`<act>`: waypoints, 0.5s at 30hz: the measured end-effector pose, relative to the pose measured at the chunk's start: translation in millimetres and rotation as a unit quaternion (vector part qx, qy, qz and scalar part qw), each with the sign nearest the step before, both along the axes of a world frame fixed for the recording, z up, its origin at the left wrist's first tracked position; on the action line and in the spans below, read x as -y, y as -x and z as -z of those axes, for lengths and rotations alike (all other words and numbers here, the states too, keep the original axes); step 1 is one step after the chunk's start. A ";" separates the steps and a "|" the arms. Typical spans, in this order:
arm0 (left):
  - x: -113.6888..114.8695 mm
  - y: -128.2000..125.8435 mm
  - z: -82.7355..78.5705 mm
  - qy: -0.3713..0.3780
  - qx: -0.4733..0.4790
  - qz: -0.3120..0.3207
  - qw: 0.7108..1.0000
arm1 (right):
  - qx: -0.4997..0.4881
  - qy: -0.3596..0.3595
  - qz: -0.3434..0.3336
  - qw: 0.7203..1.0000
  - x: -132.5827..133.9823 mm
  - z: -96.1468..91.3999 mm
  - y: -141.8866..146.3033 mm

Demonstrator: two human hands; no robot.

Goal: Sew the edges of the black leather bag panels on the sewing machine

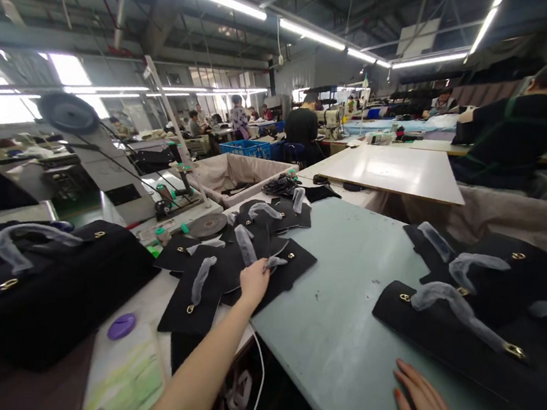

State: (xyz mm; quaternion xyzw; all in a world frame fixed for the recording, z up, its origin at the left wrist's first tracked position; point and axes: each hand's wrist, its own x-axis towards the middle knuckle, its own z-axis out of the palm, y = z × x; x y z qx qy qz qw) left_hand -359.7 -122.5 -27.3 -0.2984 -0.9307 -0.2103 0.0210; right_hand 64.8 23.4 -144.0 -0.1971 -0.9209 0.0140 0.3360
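Note:
My left hand (254,284) reaches forward over a spread of black bag panels (225,258). Its fingers are closed on a bag handle (277,261) wrapped in clear plastic, fixed to a black panel (296,268) with gold-coloured rings. My right hand (419,395) rests at the lower edge of the view, fingers apart, near the pale green tabletop (340,330). Nothing shows in it. Just beyond it, at the right, several black bag panels (436,331) with plastic-wrapped handles (455,305) lie overlapping.
A black bag (62,286) stands at the left, near a purple round object (121,326). A machine with a belt wheel (68,113) rises behind. Cloth-lined bins (233,170) stand beyond the table. A co-worker (520,125) sits at the right, others farther back.

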 end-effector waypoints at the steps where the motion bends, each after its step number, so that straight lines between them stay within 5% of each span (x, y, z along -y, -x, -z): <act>1: -9.6 -22.6 3.4 -0.007 0.004 0.027 1.000 | 0.000 0.010 0.004 1.000 3.3 -2.0 1.4; 5: -54.0 -120.2 11.5 -0.050 0.030 0.140 0.989 | -0.001 0.081 0.037 0.996 19.4 -14.4 2.2; 8: -65.7 -170.0 6.0 -0.099 0.064 0.223 0.968 | -0.008 0.142 0.070 0.987 34.8 -22.0 -9.7; 11: -54.2 -169.7 -0.2 -0.170 0.087 0.251 0.949 | -0.020 0.183 0.099 0.978 55.8 -24.3 -30.4; 15: -43.2 -119.9 4.3 -0.231 0.141 0.155 0.950 | -0.029 0.199 0.113 0.973 90.7 -24.3 -43.9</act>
